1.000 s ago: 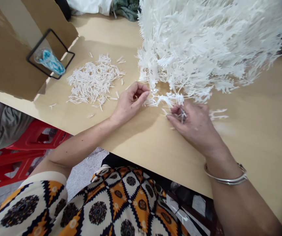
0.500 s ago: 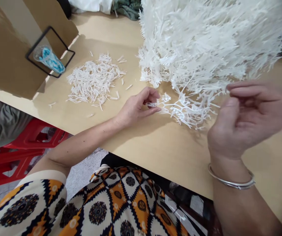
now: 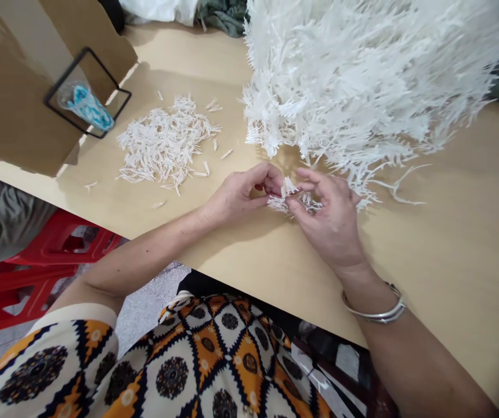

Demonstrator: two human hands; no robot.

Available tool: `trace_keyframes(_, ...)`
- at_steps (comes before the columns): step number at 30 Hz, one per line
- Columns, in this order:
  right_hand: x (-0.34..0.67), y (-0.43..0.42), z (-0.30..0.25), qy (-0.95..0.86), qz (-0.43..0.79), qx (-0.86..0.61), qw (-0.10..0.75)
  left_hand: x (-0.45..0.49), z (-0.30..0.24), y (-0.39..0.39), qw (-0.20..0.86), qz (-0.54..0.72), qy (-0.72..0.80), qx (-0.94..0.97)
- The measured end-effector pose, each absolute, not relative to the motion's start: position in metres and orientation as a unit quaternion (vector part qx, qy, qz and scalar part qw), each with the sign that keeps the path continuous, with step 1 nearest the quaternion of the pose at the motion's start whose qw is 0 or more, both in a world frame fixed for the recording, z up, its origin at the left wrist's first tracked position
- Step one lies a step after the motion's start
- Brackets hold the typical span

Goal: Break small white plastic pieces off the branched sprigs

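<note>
My left hand (image 3: 256, 188) is closed in a pinch on a white branched plastic sprig (image 3: 278, 203) just above the table. My right hand (image 3: 330, 215), a silver bangle at its wrist, comes in from the right with thumb and fingertips closed on the same sprig's prongs. The two hands' fingertips are nearly touching. Behind them rises a large heap of white branched plastic sprigs (image 3: 362, 87). A thin bare white stem (image 3: 400, 187) sticks out to the right of my right hand. Left of my left hand lies a low pile of small white pronged pieces (image 3: 165, 142).
On the left of the table (image 3: 253, 249) stands a cardboard box (image 3: 18, 87). By it is a black wire stand (image 3: 88, 52) around a clear cup with blue and white contents (image 3: 88, 107). Cloth (image 3: 223, 14) lies at the back. Red stools (image 3: 58, 249) stand below the table's left edge.
My right hand has moved left from the right side and closed on the sprig beside my left hand. A thin stem now shows to its right. My left hand has barely moved.
</note>
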State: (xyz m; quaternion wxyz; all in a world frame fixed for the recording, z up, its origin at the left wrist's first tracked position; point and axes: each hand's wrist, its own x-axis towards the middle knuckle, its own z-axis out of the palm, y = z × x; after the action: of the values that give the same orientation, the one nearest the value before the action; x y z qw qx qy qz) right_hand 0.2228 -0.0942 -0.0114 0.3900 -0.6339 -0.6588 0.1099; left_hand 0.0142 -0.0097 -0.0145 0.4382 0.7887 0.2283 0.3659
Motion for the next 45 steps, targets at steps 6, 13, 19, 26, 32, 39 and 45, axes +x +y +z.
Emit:
trace_keyframes(6, 0.226, -0.091, -0.014, -0.626, 0.147, -0.617, 0.454, 0.013, -0.007, -0.009, 0.459, 0.328, 0.236, 0.791)
trace_keyframes(13, 0.215, -0.095, 0.003, -0.639, 0.148, -0.606, 0.451, 0.013, -0.01, -0.009, 0.502, 0.327, 0.233, 0.766)
trace_keyframes(19, 0.216, -0.096, 0.002, -0.656, 0.135, -0.605, 0.431, 0.013, -0.005, -0.009, 0.44, 0.375, 0.258, 0.774)
trace_keyframes(26, 0.216, -0.097, 0.003, -0.678, 0.134, -0.598, 0.405, 0.016, -0.009, -0.01, 0.504, 0.325, 0.252, 0.76)
trace_keyframes(32, 0.217, -0.095, 0.0, -0.684, 0.147, -0.593, 0.399, 0.016, -0.01, -0.008, 0.477, 0.31, 0.249, 0.784)
trace_keyframes(39, 0.212, -0.094, -0.004, -0.697, 0.144, -0.618, 0.335, 0.013, -0.011, -0.004, 0.391, 0.285, 0.208, 0.85)
trace_keyframes(45, 0.226, -0.083, -0.015, -0.655, 0.068, -0.667, 0.349, 0.014, -0.007, -0.014, 0.361, 0.249, 0.133, 0.889)
